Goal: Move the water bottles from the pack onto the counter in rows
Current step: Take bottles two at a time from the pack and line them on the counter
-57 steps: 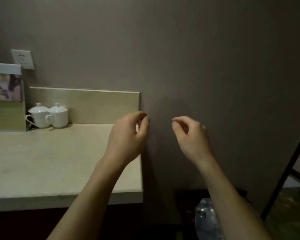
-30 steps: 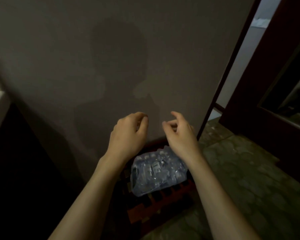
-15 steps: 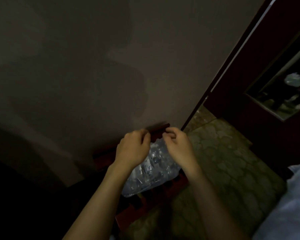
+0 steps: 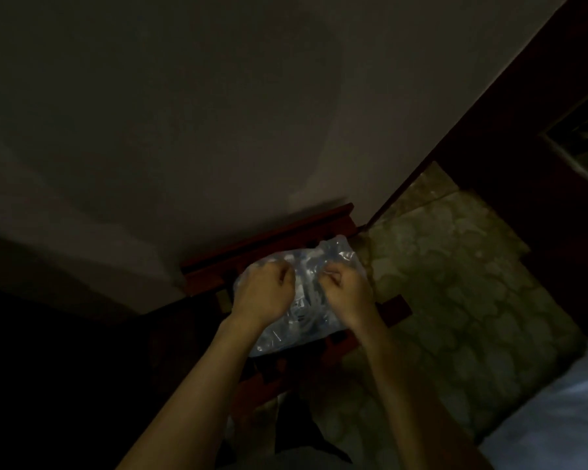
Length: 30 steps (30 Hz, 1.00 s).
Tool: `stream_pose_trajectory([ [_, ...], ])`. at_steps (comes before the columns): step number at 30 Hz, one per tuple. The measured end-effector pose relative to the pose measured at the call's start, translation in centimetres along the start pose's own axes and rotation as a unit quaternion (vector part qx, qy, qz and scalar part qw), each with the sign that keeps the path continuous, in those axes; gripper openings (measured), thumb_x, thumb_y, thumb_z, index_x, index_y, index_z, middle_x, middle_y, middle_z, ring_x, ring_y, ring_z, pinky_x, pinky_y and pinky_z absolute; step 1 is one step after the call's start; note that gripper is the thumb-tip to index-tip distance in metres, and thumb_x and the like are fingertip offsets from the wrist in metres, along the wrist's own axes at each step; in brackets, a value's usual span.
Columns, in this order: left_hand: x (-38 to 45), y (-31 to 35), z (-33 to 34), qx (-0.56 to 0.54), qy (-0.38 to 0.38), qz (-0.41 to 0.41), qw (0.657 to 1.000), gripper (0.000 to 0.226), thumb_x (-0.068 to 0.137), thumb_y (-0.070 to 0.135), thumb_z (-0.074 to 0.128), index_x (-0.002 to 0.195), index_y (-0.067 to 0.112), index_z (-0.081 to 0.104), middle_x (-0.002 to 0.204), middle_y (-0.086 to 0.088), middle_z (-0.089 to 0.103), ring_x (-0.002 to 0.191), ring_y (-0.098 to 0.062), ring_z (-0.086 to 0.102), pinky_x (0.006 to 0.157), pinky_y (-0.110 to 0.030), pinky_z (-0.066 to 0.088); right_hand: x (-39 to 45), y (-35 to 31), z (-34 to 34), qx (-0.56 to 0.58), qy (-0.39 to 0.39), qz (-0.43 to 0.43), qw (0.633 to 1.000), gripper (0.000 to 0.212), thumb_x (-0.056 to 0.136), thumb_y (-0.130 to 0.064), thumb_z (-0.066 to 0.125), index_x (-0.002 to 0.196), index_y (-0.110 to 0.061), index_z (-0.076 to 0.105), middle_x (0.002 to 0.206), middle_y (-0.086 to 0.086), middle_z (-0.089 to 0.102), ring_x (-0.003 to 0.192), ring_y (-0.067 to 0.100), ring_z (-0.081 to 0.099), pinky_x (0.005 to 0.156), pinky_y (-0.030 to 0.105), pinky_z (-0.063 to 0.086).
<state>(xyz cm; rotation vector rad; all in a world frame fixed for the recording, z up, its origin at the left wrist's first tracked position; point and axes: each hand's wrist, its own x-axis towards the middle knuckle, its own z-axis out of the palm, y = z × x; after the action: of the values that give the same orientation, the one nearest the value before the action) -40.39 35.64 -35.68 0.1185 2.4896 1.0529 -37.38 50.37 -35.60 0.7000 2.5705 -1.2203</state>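
**Both hands on the shrink-wrapped bottle pack**

The view looks steeply down in dim light. A pack of water bottles [image 4: 306, 300], wrapped in clear, glossy plastic film, lies on a low reddish-brown wooden rack [image 4: 269, 242] that stands against a plain grey wall [image 4: 184, 113]. The bottles inside show only as blurred pale shapes under the film, and how many there are cannot be told.

The left hand [image 4: 262, 295] lies on the left part of the pack's top, fingers curled in toward the palm and pressed against the film. The right hand [image 4: 345, 295] sits on the right part of the top, its fingers likewise curled and pinched down at the wrap. Both hands are closed on the plastic film, close together with a narrow strip of the pack showing between them; whether they hold only film or a bottle beneath it cannot be told. Both forearms reach in from the bottom edge, bare to the frame's limit.

To the right of the rack the floor [image 4: 455, 283] is covered in a mottled grey-green pattern. A dark wooden door frame [image 4: 489, 130] runs diagonally up the right side. At the lower right corner, pale blue-white fabric [image 4: 564, 412] enters the view.
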Motion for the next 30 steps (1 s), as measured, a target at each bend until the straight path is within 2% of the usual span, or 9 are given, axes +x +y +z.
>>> stream_pose_trajectory([
  [3,2.1,-0.4,2.3,-0.022,-0.012,-0.043,0.999,0.031,0.098,0.021,0.042,0.109,0.006,0.067,0.108,-0.013,0.070,0.089,-0.024,0.064,0.086,-0.042,0.054,2.9,2.0,0.7,-0.031,-0.063,0.022,0.997,0.027,0.099,-0.022,0.046,0.119,-0.012,0.060,0.090,0.006,0.067,0.068,0.012,0.057,0.061,0.026,0.044],
  [6,4.0,-0.8,5.3,-0.039,-0.037,-0.089,0.995,0.030,0.098,0.018,0.043,0.114,0.006,0.065,0.115,-0.015,0.069,0.098,-0.025,0.063,0.093,-0.041,0.051,5.8,4.2,1.7,-0.053,-0.123,0.045,0.990,0.033,0.099,-0.020,0.041,0.127,-0.014,0.059,0.116,0.007,0.064,0.095,0.017,0.060,0.077,0.026,0.044],
  [9,5.3,-1.3,8.8,-0.045,-0.069,-0.147,0.986,0.025,0.097,0.016,0.045,0.108,0.008,0.065,0.115,-0.016,0.068,0.104,-0.028,0.064,0.091,-0.040,0.053,8.0,6.7,2.8,-0.073,-0.166,0.064,0.981,0.023,0.097,-0.014,0.039,0.089,-0.016,0.061,0.085,0.002,0.059,0.072,0.011,0.052,0.065,0.024,0.040],
  [11,5.9,-1.8,10.9,-0.043,-0.091,-0.183,0.978,0.031,0.097,0.019,0.045,0.119,0.007,0.064,0.123,-0.015,0.065,0.109,-0.027,0.063,0.094,-0.035,0.052,9.0,8.0,3.4,-0.084,-0.185,0.077,0.976,0.021,0.096,-0.011,0.039,0.082,-0.012,0.056,0.076,0.000,0.052,0.064,0.009,0.046,0.060,0.026,0.038],
  [13,6.5,-2.4,12.4,-0.045,-0.103,-0.220,0.969,0.037,0.097,0.021,0.046,0.129,0.008,0.059,0.132,-0.013,0.060,0.117,-0.027,0.059,0.096,-0.029,0.047,10.0,9.1,4.1,-0.088,-0.206,0.086,0.971,0.018,0.096,-0.012,0.041,0.086,-0.009,0.055,0.078,0.003,0.053,0.067,0.013,0.048,0.063,0.028,0.039],
  [18,8.0,-3.7,15.0,-0.063,-0.114,-0.278,0.952,0.041,0.100,0.019,0.042,0.136,0.002,0.050,0.143,-0.018,0.050,0.128,-0.031,0.050,0.106,-0.036,0.042,12.0,11.2,6.5,-0.094,-0.255,0.079,0.959,0.024,0.096,-0.014,0.045,0.105,-0.003,0.063,0.103,0.014,0.066,0.095,0.028,0.064,0.079,0.034,0.049],
  [22,8.8,-4.9,16.5,-0.061,-0.124,-0.298,0.945,0.041,0.100,0.017,0.040,0.138,0.003,0.047,0.140,-0.017,0.050,0.122,-0.030,0.053,0.099,-0.034,0.045,13.5,12.0,8.7,-0.110,-0.206,0.088,0.968,0.029,0.095,-0.019,0.047,0.111,0.000,0.063,0.119,0.020,0.059,0.101,0.032,0.062,0.080,0.032,0.049],
  [26,8.8,-6.0,17.6,-0.050,-0.125,-0.311,0.941,0.040,0.100,0.020,0.041,0.136,0.005,0.048,0.140,-0.017,0.049,0.121,-0.031,0.053,0.089,-0.030,0.043,14.4,12.6,9.7,-0.144,-0.181,0.122,0.965,0.047,0.096,-0.025,0.053,0.133,0.003,0.044,0.139,0.020,0.038,0.125,0.034,0.046,0.100,0.043,0.047],
  [30,8.9,-6.3,18.0,-0.060,-0.114,-0.311,0.942,0.044,0.101,0.019,0.041,0.143,0.005,0.041,0.145,-0.018,0.046,0.124,-0.032,0.052,0.097,-0.034,0.045,15.0,12.5,10.8,-0.195,-0.206,0.159,0.945,0.074,0.094,-0.023,0.056,0.148,0.008,0.015,0.154,0.028,0.017,0.142,0.038,0.024,0.111,0.046,0.037],
])
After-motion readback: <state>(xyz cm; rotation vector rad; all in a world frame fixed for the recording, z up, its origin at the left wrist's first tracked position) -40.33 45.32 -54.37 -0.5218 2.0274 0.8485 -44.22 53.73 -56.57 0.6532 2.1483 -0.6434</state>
